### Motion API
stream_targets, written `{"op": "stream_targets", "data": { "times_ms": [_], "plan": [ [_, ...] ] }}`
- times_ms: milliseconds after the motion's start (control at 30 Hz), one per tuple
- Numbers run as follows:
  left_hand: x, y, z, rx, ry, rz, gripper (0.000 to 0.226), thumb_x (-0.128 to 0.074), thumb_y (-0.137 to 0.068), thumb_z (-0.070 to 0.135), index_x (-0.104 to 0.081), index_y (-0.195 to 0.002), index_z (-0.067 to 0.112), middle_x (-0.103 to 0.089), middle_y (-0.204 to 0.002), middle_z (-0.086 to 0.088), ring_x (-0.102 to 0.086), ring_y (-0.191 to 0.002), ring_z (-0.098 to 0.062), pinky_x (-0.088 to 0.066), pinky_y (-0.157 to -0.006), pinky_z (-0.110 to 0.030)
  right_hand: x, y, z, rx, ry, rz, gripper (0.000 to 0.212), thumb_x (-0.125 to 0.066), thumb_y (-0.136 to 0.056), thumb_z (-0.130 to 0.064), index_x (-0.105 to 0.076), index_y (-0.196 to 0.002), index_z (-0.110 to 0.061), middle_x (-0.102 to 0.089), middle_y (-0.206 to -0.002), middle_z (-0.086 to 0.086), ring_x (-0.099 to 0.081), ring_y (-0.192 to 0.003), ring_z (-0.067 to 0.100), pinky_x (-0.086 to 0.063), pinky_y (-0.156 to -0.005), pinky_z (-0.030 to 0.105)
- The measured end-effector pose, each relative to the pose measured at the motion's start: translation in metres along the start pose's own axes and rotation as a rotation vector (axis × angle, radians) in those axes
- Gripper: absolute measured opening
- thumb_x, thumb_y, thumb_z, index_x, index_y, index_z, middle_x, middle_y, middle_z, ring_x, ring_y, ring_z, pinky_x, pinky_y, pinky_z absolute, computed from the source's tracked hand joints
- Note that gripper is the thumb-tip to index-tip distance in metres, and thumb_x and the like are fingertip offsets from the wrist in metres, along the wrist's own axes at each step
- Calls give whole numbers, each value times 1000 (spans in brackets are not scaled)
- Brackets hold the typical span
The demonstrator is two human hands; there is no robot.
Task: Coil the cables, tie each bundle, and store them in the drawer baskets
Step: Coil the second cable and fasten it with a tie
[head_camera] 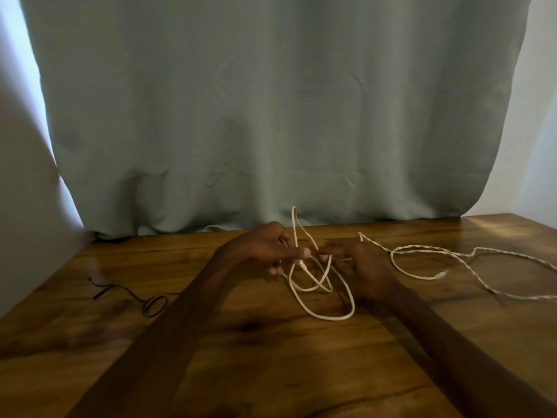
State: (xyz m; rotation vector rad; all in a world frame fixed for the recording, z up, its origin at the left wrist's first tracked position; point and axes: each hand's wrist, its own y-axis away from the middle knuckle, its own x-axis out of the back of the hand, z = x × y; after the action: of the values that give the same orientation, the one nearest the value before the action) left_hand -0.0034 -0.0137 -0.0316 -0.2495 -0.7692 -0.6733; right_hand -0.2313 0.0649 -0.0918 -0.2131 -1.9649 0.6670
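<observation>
A white braided cable [322, 315] lies in loose loops at the middle of the wooden table [271, 357]. My left hand [265, 247] holds several of its loops, thumb and fingers curled round the strands, and one loop sticks up above the hand. My right hand [351, 257] pinches a strand just to the right of the left thumb. From there the cable trails off to the right in a wide loop, its white plug end [441, 274] resting on the table. A thin black cable [150, 304] lies on the left side of the table, apart from both hands.
A grey-green curtain [271, 116] hangs along the table's far edge. A white wall stands at the left and at the far right. No drawer or basket is in view.
</observation>
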Motion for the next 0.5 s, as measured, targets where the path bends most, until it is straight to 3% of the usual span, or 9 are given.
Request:
{"op": "stream_targets", "data": {
  "times_ms": [67, 167, 267, 333, 400, 500],
  "plan": [
    [1, 0, 2, -2, 33, -32, 36, -77, -88, 38, -73, -104, 5, -76, -69, 1, -71, -63, -14, -57, -63, -26, -2, 0, 4, -24, 70, 33, 26, -61, -101, -27, -73, -124, -31, -64, -127, -10, -52, -116, 5, -38, -89, 19],
    [4, 0, 2, 6, -36, -9, 36, -81, -84, 37, -76, -97, 4, -78, -77, -4, -71, -63, -16, -56, -61, -24, -5, -2, 9, -81, 88, 126, 25, -66, -98, -26, -74, -121, -33, -57, -114, -1, -48, -109, 12, -45, -83, 31],
    [1, 0, 0, -33, -208, 173, 42, -88, -75, 40, -71, -96, 9, -75, -82, -1, -69, -72, -14, -56, -68, -30, -5, -5, 9, -109, 143, 194, 27, -70, -95, -22, -74, -120, -31, -52, -100, -1, -48, -96, 14, -51, -74, 38],
    [-5, -2, 0, -152, -359, 342, 53, -91, -69, 41, -62, -106, 17, -64, -104, 5, -60, -94, -14, -51, -80, -33, -5, -4, 6, -118, 177, 180, 29, -67, -97, -22, -72, -124, -31, -54, -96, -1, -50, -93, 16, -50, -72, 38],
    [-13, -4, 1, -340, -417, 360, 54, -88, -73, 39, -57, -114, 22, -53, -122, 2, -48, -113, -14, -47, -93, -35, -6, -3, 5, -127, 194, 169, 28, -63, -99, -25, -71, -125, -32, -59, -97, -1, -54, -93, 16, -48, -72, 36],
    [-23, -7, 5, -606, -460, 397, 51, -83, -77, 42, -61, -120, 23, -47, -136, 0, -38, -128, -16, -41, -105, -38, -4, -2, 7, -136, 185, 190, 19, -61, -99, -24, -76, -108, -29, -67, -95, 0, -60, -90, 18, -52, -74, 39]
  ]
}}
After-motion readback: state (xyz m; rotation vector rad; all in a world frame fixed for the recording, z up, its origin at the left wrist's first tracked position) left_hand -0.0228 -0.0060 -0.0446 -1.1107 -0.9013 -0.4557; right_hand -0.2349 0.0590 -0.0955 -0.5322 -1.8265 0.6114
